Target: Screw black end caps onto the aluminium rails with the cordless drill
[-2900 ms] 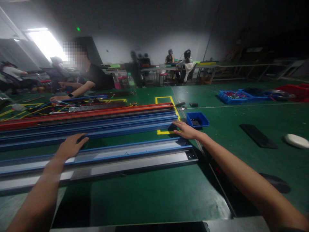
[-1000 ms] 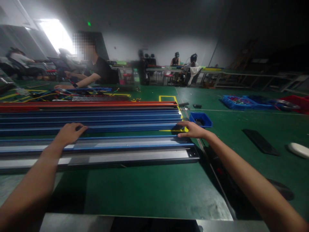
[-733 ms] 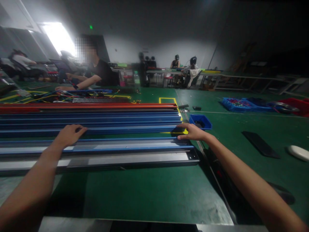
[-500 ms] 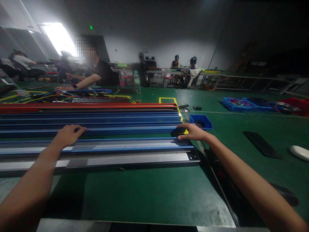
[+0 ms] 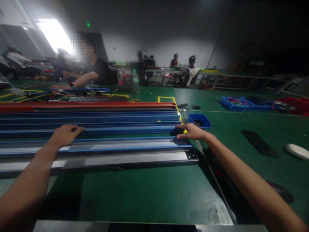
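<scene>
Several long metal profiles lie side by side across the green table (image 5: 145,193). My left hand (image 5: 65,135) rests at the front blue profile (image 5: 125,130), its thumb and fingers closed on that profile's near edge. At the same profile's right end is my right hand (image 5: 190,131), its thumb and fingers spaced around the end. Nearer to me lie a blue-edged profile with a pale inside (image 5: 120,144) and a black-edged one (image 5: 135,158). Behind are more blue profiles (image 5: 108,117) and an orange one (image 5: 108,105).
A small blue bin (image 5: 200,121) stands beyond my right hand. Farther right are a black flat object (image 5: 258,142), a white rounded object (image 5: 297,151), blue trays (image 5: 235,103) and a red tray (image 5: 293,106). A person (image 5: 96,71) works across the table among wires.
The whole view has shifted slightly, so things sit a little farther left. Both hands keep nearly the same places at the blue profile.
</scene>
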`<state>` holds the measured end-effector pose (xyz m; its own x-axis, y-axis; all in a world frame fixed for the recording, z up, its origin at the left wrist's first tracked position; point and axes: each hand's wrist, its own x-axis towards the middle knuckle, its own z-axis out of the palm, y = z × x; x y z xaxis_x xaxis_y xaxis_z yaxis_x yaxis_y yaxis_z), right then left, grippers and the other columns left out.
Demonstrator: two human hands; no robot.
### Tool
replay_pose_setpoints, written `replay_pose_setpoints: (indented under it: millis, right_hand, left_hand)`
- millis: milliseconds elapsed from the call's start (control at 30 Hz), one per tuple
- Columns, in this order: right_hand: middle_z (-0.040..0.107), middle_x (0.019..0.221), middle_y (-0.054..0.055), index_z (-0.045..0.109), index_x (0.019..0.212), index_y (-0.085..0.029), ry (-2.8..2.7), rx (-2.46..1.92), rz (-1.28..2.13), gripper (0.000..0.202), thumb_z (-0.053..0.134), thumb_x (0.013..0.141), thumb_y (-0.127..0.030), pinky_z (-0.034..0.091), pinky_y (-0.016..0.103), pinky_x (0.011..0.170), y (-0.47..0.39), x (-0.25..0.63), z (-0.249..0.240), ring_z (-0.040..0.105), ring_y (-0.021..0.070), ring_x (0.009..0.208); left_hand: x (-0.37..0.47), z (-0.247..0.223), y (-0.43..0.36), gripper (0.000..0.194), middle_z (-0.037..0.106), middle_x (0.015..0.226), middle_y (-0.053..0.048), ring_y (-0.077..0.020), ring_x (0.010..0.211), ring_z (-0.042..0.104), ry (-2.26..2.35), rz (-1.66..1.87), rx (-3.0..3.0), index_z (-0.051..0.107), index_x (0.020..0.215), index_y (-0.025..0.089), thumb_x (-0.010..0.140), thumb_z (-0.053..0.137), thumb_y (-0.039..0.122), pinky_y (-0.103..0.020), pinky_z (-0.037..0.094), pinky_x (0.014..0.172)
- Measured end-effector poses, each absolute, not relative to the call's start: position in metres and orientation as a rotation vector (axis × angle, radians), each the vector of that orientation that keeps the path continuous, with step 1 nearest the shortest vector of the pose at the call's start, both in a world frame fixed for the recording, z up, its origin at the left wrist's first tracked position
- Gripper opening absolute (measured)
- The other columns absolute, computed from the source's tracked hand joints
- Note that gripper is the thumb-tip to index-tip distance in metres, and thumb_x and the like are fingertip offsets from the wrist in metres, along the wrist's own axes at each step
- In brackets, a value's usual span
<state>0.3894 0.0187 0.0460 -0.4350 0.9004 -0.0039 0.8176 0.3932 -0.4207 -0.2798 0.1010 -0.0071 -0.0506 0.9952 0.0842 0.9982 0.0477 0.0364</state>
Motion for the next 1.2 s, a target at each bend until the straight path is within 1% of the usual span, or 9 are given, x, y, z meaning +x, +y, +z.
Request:
replay_pose_setpoints:
  millis: [100, 300, 400, 567, 733, 833, 1000, 1200]
  right_hand:
    - [0.064, 0.143, 0.012, 0.064, 0.145, -0.019, -2.428, -1.527, 0.538, 0.073, 0.078, 0.084, -0.056, 0.048, 0.049, 0.116, 0.0185, 0.3892, 0.046, 0.062, 0.0361, 0.132]
    - [0.064, 0.143, 0.013, 0.065, 0.144, -0.019, -2.435, -1.525, 0.532, 0.07, 0.077, 0.085, -0.056, 0.048, 0.049, 0.115, 0.0188, 0.3894, 0.0459, 0.063, 0.0367, 0.131]
    - [0.066, 0.141, 0.012, 0.066, 0.143, -0.02, -2.435, -1.537, 0.522, 0.069, 0.077, 0.085, -0.055, 0.05, 0.049, 0.113, 0.0183, 0.3881, 0.0474, 0.064, 0.0365, 0.129]
    - [0.071, 0.133, 0.012, 0.07, 0.138, -0.021, -2.434, -1.563, 0.487, 0.064, 0.078, 0.084, -0.054, 0.055, 0.048, 0.106, 0.0152, 0.3841, 0.0521, 0.07, 0.0364, 0.119]
    - [0.077, 0.122, 0.013, 0.074, 0.132, -0.019, -2.471, -1.574, 0.436, 0.059, 0.077, 0.085, -0.054, 0.059, 0.045, 0.095, 0.0143, 0.3824, 0.0546, 0.075, 0.034, 0.106]
    - [0.079, 0.116, 0.012, 0.077, 0.127, -0.019, -2.466, -1.563, 0.432, 0.056, 0.078, 0.084, -0.054, 0.06, 0.045, 0.091, 0.0146, 0.3821, 0.0549, 0.077, 0.0331, 0.099]
    - [0.077, 0.12, 0.013, 0.078, 0.125, -0.019, -2.459, -1.548, 0.462, 0.052, 0.078, 0.084, -0.051, 0.059, 0.046, 0.093, 0.0144, 0.381, 0.0553, 0.075, 0.0348, 0.106]
    - [0.078, 0.119, 0.011, 0.078, 0.125, -0.022, -2.466, -1.558, 0.495, 0.048, 0.076, 0.085, -0.05, 0.059, 0.046, 0.094, 0.0142, 0.3805, 0.0546, 0.075, 0.0339, 0.106]
  left_hand:
    - [-0.2797, -0.0071, 0.1003, 0.071, 0.072, 0.122, -0.022, -0.0382, 0.109, 0.066, -2.24, -0.111, -2.135, 0.075, 0.112, 0.012, 0.092, 0.029, 0.062, -0.046, 0.05, 0.091]
    - [-0.2802, -0.0061, 0.0983, 0.071, 0.075, 0.112, -0.02, -0.0387, 0.107, 0.067, -2.275, -0.034, -2.099, 0.075, 0.109, 0.014, 0.092, 0.028, 0.065, -0.046, 0.049, 0.091]
    - [-0.2797, -0.0049, 0.0981, 0.072, 0.075, 0.113, -0.02, -0.0382, 0.108, 0.067, -2.272, -0.022, -2.1, 0.075, 0.108, 0.014, 0.092, 0.028, 0.066, -0.045, 0.049, 0.091]
    - [-0.2789, -0.0047, 0.0973, 0.072, 0.075, 0.116, -0.02, -0.0367, 0.108, 0.067, -2.277, -0.027, -2.082, 0.076, 0.108, 0.014, 0.093, 0.029, 0.065, -0.043, 0.049, 0.091]
    - [-0.278, -0.0052, 0.096, 0.074, 0.076, 0.106, -0.02, -0.0348, 0.101, 0.069, -2.325, -0.012, -2.047, 0.075, 0.115, 0.012, 0.094, 0.029, 0.066, -0.041, 0.049, 0.088]
    - [-0.2774, -0.0043, 0.0956, 0.076, 0.075, 0.107, -0.021, -0.0347, 0.101, 0.068, -2.341, -0.003, -2.042, 0.075, 0.117, 0.012, 0.094, 0.028, 0.067, -0.041, 0.049, 0.088]
    - [-0.2772, -0.0037, 0.0964, 0.078, 0.075, 0.108, -0.023, -0.0361, 0.102, 0.068, -2.355, -0.002, -2.024, 0.074, 0.121, 0.009, 0.094, 0.027, 0.066, -0.043, 0.049, 0.091]
    - [-0.2799, -0.0054, 0.0967, 0.08, 0.075, 0.11, -0.024, -0.0375, 0.105, 0.068, -2.367, -0.023, -2.034, 0.074, 0.123, 0.009, 0.095, 0.027, 0.067, -0.045, 0.049, 0.093]
